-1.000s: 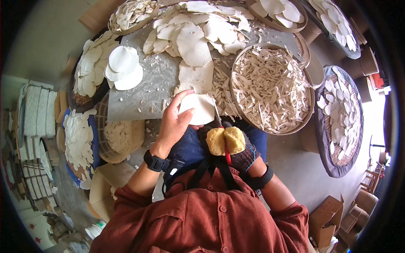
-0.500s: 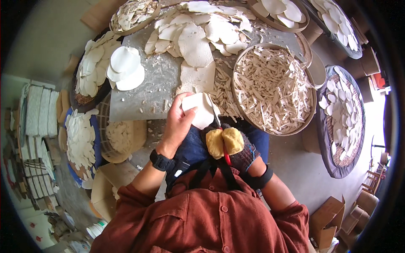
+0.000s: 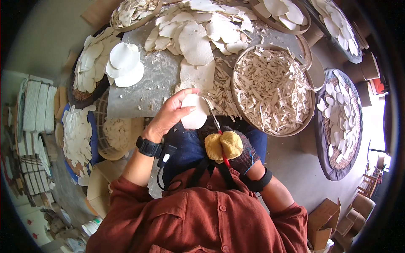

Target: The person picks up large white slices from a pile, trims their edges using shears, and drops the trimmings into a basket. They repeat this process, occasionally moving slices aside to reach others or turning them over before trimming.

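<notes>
Between the thumb and fingers of my left hand (image 3: 165,117) is a thin white sheet piece (image 3: 195,113), rounded on one side, held over my lap near the table's front edge. My gloved right hand (image 3: 247,155) grips scissors (image 3: 214,119) with red handles, wrapped in lumpy yellow padding (image 3: 223,146) that hides most of the fingers. The scissor blades point up and left, close to the right edge of the sheet piece; whether they touch it I cannot tell. A larger rough-edged white sheet (image 3: 196,76) lies on the table just beyond my left hand.
Right on the table (image 3: 158,84) stands a round tray (image 3: 233,90) heaped with trimmed strips. Behind lies a pile of irregular white sheets (image 3: 195,42); smooth discs (image 3: 125,63) are stacked at left. Baskets of white pieces (image 3: 78,137) flank both sides. A cardboard box (image 3: 322,221) sits lower right.
The sheet piece has turned and moved slightly left in my left hand, and its outline is now rounder. The scissor blades, which lay over its edge, now stand beside it.
</notes>
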`<state>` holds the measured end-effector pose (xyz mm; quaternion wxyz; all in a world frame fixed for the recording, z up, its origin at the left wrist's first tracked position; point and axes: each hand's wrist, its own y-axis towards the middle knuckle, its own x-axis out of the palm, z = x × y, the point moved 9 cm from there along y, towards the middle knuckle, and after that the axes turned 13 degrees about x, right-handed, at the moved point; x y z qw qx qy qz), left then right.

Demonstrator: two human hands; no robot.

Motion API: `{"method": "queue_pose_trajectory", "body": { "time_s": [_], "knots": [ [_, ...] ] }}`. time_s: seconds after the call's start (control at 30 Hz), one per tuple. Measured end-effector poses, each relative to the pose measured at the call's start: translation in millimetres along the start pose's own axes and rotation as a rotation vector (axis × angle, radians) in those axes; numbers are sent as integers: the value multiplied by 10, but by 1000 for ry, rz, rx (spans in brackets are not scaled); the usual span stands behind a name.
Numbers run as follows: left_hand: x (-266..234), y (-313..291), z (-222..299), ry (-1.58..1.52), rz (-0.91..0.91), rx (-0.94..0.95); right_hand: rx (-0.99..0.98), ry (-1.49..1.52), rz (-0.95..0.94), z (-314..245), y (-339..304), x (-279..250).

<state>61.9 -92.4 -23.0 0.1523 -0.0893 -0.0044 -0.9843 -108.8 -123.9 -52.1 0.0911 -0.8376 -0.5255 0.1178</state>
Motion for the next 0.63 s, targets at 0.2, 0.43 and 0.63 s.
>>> {"method": "queue_pose_trajectory", "body": {
  "time_s": [0.2,0.43,0.63],
  "knots": [
    [-431,-106,108,99,351,60,-103,-170,21,-5,-107,105],
    [-283,-212,267,340,327,213,-48,348,-24,129,271,209],
    [-231,-264,327,394,305,236,159,1157,-602,230,332,512]
  ]
}}
